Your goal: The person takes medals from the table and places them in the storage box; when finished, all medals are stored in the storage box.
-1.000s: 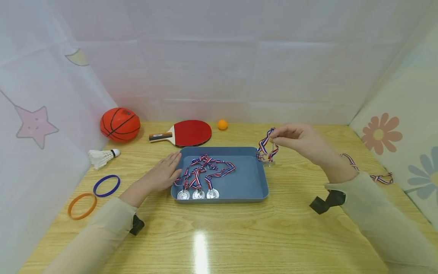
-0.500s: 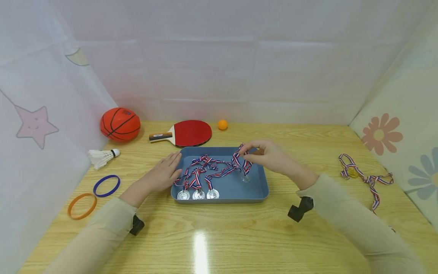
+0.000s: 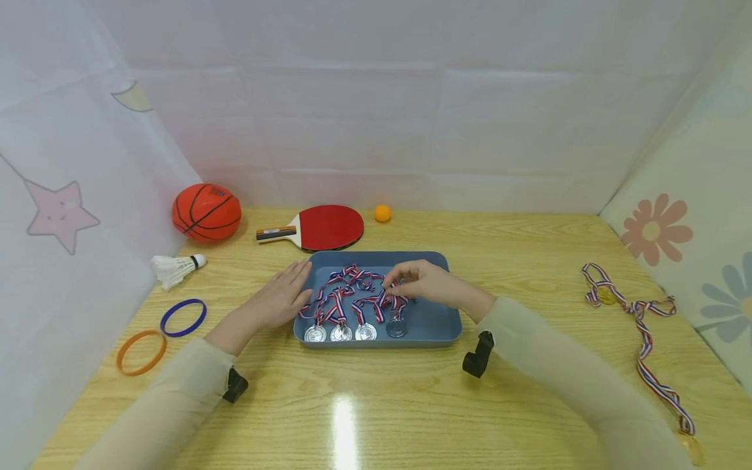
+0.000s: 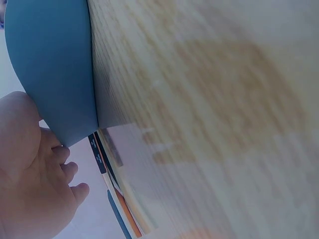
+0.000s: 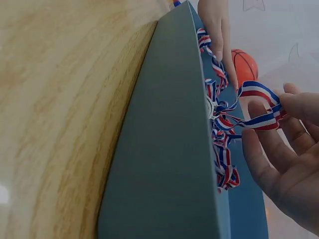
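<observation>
- My right hand pinches the striped ribbon of a silver medal, thumb and fingers curled on it; the disc now lies in the blue tray, fourth in the row by the near wall
- My left hand lies flat with straight fingers against the tray's left rim, holding nothing
- The ribbon looks soft, limp and apt to tangle; the disc seems small, hard and light, likely to swing; I judge the ribbon close above the disc the best hold
- A second ago this medal hung outside the tray's right edge; half a second ago over its middle; my left hand has not moved
</observation>
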`<state>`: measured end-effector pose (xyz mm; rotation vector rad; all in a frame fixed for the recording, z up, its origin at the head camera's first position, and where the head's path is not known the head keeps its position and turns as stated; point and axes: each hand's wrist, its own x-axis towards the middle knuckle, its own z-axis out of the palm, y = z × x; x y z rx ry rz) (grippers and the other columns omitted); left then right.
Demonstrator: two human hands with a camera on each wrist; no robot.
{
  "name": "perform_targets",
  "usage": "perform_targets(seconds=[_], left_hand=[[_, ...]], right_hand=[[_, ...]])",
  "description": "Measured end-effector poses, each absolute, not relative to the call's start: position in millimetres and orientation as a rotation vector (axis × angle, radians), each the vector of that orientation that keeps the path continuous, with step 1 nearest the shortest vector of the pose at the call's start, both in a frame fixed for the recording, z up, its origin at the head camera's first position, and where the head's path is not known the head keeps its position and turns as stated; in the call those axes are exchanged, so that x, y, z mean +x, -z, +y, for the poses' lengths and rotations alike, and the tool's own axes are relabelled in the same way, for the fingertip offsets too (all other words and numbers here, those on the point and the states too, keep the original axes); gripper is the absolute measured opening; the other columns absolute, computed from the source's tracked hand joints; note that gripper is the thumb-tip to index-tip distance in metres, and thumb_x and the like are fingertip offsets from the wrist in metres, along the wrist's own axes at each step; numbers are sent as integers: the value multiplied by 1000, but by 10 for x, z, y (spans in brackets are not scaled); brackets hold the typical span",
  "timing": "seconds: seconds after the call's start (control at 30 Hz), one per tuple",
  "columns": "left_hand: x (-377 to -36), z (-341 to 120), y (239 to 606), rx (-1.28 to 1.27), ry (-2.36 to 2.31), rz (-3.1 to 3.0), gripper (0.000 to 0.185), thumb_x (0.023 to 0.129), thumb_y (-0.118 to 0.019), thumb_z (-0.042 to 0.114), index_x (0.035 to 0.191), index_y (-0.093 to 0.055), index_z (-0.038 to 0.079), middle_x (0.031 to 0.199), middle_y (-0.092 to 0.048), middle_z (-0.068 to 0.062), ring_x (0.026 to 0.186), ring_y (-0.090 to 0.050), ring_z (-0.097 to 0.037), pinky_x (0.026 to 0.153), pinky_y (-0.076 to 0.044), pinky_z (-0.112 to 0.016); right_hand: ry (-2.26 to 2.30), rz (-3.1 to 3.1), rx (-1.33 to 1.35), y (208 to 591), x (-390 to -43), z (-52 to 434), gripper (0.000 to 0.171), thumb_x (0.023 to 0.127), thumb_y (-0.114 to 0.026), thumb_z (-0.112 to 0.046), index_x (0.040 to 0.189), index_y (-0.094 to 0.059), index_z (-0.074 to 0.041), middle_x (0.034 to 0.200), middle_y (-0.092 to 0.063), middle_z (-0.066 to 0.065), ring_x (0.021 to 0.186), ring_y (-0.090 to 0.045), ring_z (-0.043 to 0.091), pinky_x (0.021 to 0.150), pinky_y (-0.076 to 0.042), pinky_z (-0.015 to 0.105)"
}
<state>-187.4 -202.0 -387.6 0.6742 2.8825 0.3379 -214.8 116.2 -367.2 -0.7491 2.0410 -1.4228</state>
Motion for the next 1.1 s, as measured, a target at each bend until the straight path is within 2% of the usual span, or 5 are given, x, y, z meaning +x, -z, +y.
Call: perform_targets(seconds=[0.13,0.27,0.5,0.93,1.1], left_hand=[[-1877,-2019,3874,675,-337,2882,61,99,-37,28,144,-14,-5,150,-12,-20,136,-8,-39,107,-13,-52],[-1877,-2018,3873,672,-341,2882,61,99,-38,28,145,-14,-5,150,-12,-20,136,-8,-39,107,-13,-52],[-1876,-2017,3877,667,-338,2880,62,98,-39,28,145,-14,-4,150,-12,-20,136,-8,-39,107,-12,-52],[-1874,-2023,3881,661,-342,2877,63,98,-38,29,145,-13,-4,151,-11,-19,136,-7,-38,107,-12,-52],[-1871,-2025,3882,662,-342,2878,63,98,-38,29,145,-13,-4,150,-11,-19,136,-7,-38,107,-12,-52]], right_hand=[[1416,2046,-732,3740,-2206,1091,27,89,-61,-10,111,-60,5,108,-61,15,87,-55,24,77,-46,47],[1373,2058,-705,3791,-2205,1008,21,89,-60,-10,107,-63,1,100,-63,7,82,-56,22,73,-50,43],[1283,2125,-753,3847,-2188,925,14,89,-59,-3,101,-65,-3,93,-62,7,74,-54,16,67,-51,39],[1168,2214,-813,3884,-2183,916,18,85,-59,5,101,-65,-1,102,-58,8,70,-61,21,61,-51,32],[1192,2255,-822,3845,-2181,959,17,85,-62,1,101,-67,-3,110,-55,8,76,-62,19,61,-51,32]])
